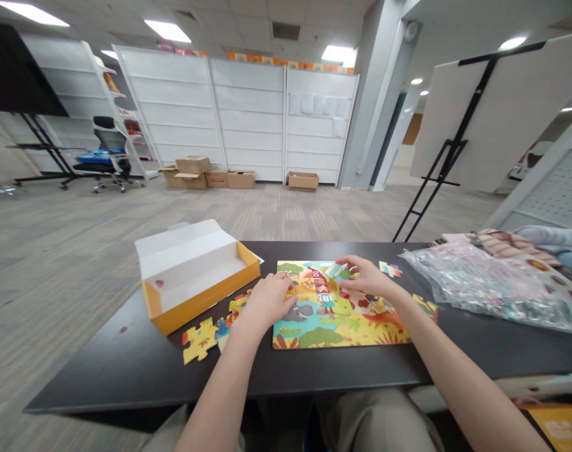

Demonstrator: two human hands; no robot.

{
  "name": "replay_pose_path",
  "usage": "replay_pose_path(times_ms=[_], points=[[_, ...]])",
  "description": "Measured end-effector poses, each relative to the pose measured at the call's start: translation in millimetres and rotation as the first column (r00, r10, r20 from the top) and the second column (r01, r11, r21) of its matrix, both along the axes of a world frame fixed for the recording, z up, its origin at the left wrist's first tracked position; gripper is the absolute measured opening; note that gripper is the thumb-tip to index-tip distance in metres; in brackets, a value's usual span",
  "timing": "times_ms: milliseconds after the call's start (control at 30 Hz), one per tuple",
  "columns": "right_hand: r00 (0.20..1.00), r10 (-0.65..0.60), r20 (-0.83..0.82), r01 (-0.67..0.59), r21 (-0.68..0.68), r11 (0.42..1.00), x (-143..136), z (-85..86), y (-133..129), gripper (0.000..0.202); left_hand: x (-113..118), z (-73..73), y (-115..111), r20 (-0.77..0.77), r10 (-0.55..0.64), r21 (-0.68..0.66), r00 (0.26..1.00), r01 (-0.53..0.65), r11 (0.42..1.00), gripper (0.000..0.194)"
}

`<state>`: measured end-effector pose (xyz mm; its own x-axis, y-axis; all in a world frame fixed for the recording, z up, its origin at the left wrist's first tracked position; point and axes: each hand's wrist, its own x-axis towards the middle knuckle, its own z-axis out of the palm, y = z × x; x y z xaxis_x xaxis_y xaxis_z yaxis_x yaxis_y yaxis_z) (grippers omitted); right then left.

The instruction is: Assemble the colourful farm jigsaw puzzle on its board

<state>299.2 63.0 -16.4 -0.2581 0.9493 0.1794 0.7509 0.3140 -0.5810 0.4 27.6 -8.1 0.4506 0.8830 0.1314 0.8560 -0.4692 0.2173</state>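
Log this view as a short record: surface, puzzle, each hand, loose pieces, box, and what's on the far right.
Surface: black table
Puzzle: colourful animal picture, lying flat
Left hand: over the puzzle's left part, fingers bent; any grip unclear
Right hand: over the puzzle's upper right, thumb and fingers apart; any grip unclear
Loose pieces: yellow piece and others left of the puzzle, more to its right
Box: yellow box, open, white inside
Far right: transparent plastic bag

Place: office-type room | swivel chair [110, 135] | carpeted floor [248, 216] | ceiling light panel [167, 30] | white shelving units [248, 107] | cardboard boxes [191, 180]
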Motion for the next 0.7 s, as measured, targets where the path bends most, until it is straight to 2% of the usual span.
replay_pose_path(times_ms=[200, 433, 567, 633, 700], points=[[0.999, -0.026, 0.045, 0.025, 0.017, 1.000, -11.5, -10.9, 1.8, 0.053, 1.0, -5.8, 3.2, -0.005, 0.014, 0.006, 1.000, -0.014, 1.000, 0.026], [0.991, -0.033, 0.133, 0.027, 0.048, 0.998, -8.7, -10.2, 2.0, 0.057, 2.4, 3.8, -2.2, -0.043, 0.018, -0.015, 0.999, -0.019, 1.000, 0.028], [0.989, -0.028, 0.145, 0.016, 0.077, 0.997, -5.3, -8.6, 3.4, 0.053, 2.1, 5.5, -2.6, -0.057, 0.027, -0.030, 0.998, -0.028, 0.999, 0.031], [0.984, -0.086, 0.158, 0.068, 0.110, 0.992, 6.3, -4.9, 6.2, 0.049, 1.6, 4.7, -2.4, -0.052, 0.022, -0.035, 0.998, -0.024, 0.999, 0.031], [0.960, -0.209, 0.186, 0.182, 0.149, 0.972, 26.9, 0.6, 9.2, 0.048, 1.0, 3.7, -2.6, -0.044, 0.018, -0.039, 0.999, -0.020, 0.999, 0.031]])
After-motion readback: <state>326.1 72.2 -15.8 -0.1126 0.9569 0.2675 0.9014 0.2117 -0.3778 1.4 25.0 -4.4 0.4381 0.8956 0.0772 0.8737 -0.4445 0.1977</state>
